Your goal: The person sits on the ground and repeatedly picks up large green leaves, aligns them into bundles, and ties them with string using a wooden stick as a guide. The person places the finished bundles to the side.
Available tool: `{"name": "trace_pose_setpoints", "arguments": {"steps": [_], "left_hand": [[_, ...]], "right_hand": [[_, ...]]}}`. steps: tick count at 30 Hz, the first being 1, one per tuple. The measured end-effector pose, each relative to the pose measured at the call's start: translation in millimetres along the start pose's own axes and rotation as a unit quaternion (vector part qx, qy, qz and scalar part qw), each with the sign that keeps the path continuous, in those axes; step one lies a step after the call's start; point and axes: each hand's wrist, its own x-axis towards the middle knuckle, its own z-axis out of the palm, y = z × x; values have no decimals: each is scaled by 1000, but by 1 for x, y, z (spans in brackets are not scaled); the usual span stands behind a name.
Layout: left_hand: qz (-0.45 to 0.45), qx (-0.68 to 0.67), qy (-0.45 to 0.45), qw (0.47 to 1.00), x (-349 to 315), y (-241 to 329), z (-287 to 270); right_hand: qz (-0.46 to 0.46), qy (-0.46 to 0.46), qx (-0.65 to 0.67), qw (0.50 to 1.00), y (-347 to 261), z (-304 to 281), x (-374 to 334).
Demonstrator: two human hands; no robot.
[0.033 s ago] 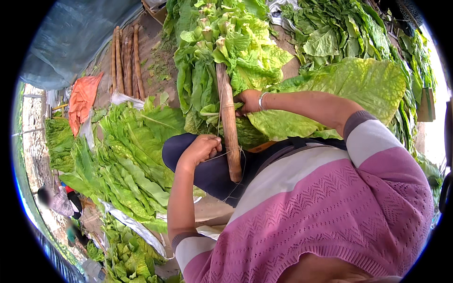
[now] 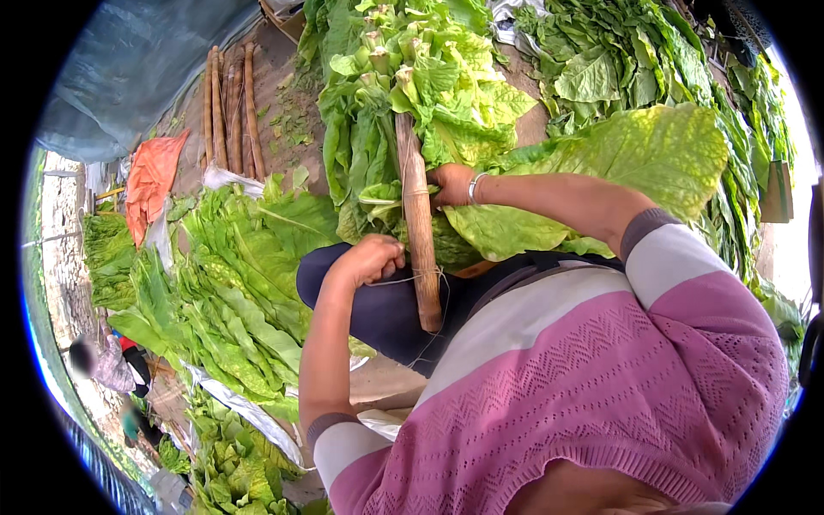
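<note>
A wooden stick (image 2: 417,215) leans over my lap, its near end bare and its far part flanked by green leaves (image 2: 446,94) tied on by their thick stems. My left hand (image 2: 375,260) is closed just left of the stick, on a thin string (image 2: 396,280) that runs to a wrap around the wood. On the other side, my right hand (image 2: 451,184) grips the stem end of a large yellow-green leaf (image 2: 635,159) against the stick. That leaf spreads to the right beneath my forearm. The stick and leaves partly hide my right fingertips.
A broad pile of leaves (image 2: 232,283) lies to the left, with more leaves (image 2: 609,69) heaped at the far right. Several bare sticks (image 2: 232,112) rest on the ground at the far left, near an orange cloth (image 2: 153,184). Other people (image 2: 112,365) are at the left edge.
My left hand has risen slightly, away from me, with the string. The large leaf's tip has shifted a little to the left; my right hand keeps nearly the same place.
</note>
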Motion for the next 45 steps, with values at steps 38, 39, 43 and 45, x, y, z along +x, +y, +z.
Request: {"name": "trace_pose_setpoints", "arguments": {"steps": [38, 39, 43, 45], "left_hand": [[312, -120, 416, 845, 121, 179, 113], [312, -96, 417, 849, 130, 167, 102], [199, -17, 317, 927, 122, 161, 111], [218, -3, 330, 918, 113, 139, 99]], "right_hand": [[118, 41, 161, 979, 70, -12, 25], [105, -1, 100, 989, 60, -31, 9], [36, -17, 7, 999, 76, -118, -102], [-63, 324, 139, 934, 90, -156, -157]]}}
